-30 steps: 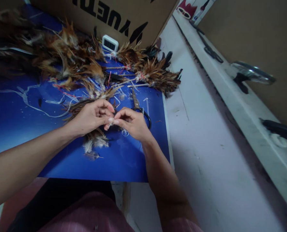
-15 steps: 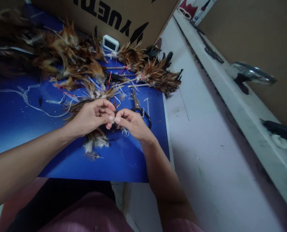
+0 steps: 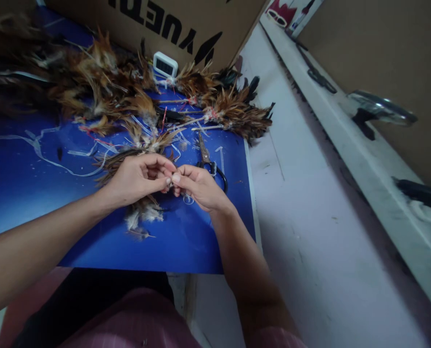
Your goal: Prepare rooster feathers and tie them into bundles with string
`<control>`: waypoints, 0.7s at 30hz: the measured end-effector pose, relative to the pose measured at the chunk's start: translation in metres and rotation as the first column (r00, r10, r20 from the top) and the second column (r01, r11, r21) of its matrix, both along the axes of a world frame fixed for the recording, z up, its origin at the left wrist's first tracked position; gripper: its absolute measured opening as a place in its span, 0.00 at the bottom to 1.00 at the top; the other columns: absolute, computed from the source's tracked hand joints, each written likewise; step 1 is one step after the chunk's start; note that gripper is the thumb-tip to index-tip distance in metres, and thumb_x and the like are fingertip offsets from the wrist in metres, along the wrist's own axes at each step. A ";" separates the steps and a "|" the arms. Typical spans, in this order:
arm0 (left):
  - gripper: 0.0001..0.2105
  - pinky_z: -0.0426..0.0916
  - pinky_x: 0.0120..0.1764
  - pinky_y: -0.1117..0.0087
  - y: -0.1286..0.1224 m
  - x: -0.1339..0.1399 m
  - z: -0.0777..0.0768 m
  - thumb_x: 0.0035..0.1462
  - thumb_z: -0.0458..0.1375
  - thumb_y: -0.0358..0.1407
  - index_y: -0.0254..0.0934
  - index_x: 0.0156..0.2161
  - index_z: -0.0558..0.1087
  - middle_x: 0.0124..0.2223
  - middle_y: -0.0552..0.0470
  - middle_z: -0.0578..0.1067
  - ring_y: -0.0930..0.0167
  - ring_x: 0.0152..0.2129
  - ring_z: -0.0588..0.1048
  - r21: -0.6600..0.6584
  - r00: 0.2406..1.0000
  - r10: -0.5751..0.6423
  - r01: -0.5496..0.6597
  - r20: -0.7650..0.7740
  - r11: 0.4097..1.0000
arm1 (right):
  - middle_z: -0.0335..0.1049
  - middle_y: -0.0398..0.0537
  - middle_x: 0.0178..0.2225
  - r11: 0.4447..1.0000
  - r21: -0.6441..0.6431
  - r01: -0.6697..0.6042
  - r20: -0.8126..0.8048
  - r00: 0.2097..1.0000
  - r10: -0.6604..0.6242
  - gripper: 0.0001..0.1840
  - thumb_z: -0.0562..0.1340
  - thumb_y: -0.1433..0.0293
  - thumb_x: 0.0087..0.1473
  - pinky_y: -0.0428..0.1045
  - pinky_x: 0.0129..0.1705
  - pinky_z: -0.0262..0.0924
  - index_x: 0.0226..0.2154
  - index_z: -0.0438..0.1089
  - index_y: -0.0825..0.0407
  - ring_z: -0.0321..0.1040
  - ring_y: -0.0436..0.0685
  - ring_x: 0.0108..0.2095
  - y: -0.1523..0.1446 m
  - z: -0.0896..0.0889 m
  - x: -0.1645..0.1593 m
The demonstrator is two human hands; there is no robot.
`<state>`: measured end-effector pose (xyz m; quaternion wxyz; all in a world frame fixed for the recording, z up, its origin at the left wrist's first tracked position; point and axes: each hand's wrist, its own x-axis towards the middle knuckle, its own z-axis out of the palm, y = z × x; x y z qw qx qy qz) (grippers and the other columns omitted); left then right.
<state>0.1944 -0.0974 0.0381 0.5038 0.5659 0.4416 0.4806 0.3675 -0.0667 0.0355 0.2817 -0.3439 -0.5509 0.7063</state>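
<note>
My left hand [image 3: 139, 178] and my right hand [image 3: 198, 186] meet fingertip to fingertip above the table. Each is closed in a pinch, thumb against index finger. A small pale and dark bit of feathers [image 3: 170, 184] shows between them, its shape mostly hidden by the fingers. Beneath my left hand, brown feathers [image 3: 110, 164] fan out on one side and grey-white fluffy feathers [image 3: 142, 220] on the other; whether they join the pinched bit I cannot tell. Just beyond my right hand lie black-handled scissors [image 3: 205, 153], near a small clear ring [image 3: 188, 199].
Brown feather bundles [image 3: 233, 113], some with reddish ties, cover the back of the blue table [image 3: 186, 246]. Strips of clear tape or string [image 3: 37, 145] lie at left. A white digital timer [image 3: 165, 65] stands before a cardboard box [image 3: 186, 24]. A ledge [image 3: 346, 130] runs along the right.
My fingers have shifted slightly, the right fingertips now curled closer against the left ones. The feathers and scissors stay where they were.
</note>
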 end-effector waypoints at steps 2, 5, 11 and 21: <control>0.08 0.71 0.26 0.76 -0.001 0.000 0.001 0.45 0.64 0.32 0.35 0.34 0.76 0.26 0.53 0.77 0.74 0.21 0.75 0.031 0.998 0.018 -0.016 -0.055 0.999 | 0.65 0.38 0.23 1.000 -0.016 0.004 -0.002 1.000 -0.004 0.17 0.69 0.59 0.44 0.44 0.28 0.60 0.26 0.65 0.54 0.61 0.45 0.23 0.000 0.001 0.000; 0.07 0.69 0.24 0.76 -0.002 0.000 0.001 0.47 0.63 0.34 0.37 0.34 0.78 0.27 0.53 0.77 0.74 0.21 0.74 0.125 0.990 0.064 -0.048 -0.127 0.991 | 0.65 0.38 0.22 0.999 -0.046 0.009 -0.010 1.000 -0.009 0.18 0.70 0.59 0.43 0.44 0.28 0.60 0.26 0.65 0.54 0.61 0.45 0.23 0.000 0.002 0.000; 0.07 0.69 0.27 0.74 -0.004 -0.001 -0.005 0.51 0.62 0.35 0.40 0.35 0.80 0.31 0.51 0.78 0.72 0.26 0.75 0.305 0.953 0.165 -0.084 -0.253 0.949 | 0.66 0.38 0.22 0.997 -0.073 0.022 -0.022 0.999 -0.023 0.17 0.69 0.60 0.44 0.45 0.28 0.61 0.26 0.65 0.54 0.61 0.45 0.23 -0.001 0.002 0.000; 0.05 0.70 0.27 0.74 -0.004 -0.001 -0.006 0.51 0.62 0.34 0.39 0.33 0.79 0.30 0.53 0.78 0.73 0.24 0.76 0.288 0.937 0.224 -0.144 -0.267 0.947 | 0.64 0.37 0.21 0.996 0.000 0.092 -0.015 0.996 -0.092 0.16 0.68 0.60 0.45 0.45 0.28 0.59 0.25 0.64 0.53 0.61 0.45 0.23 -0.003 0.002 -0.004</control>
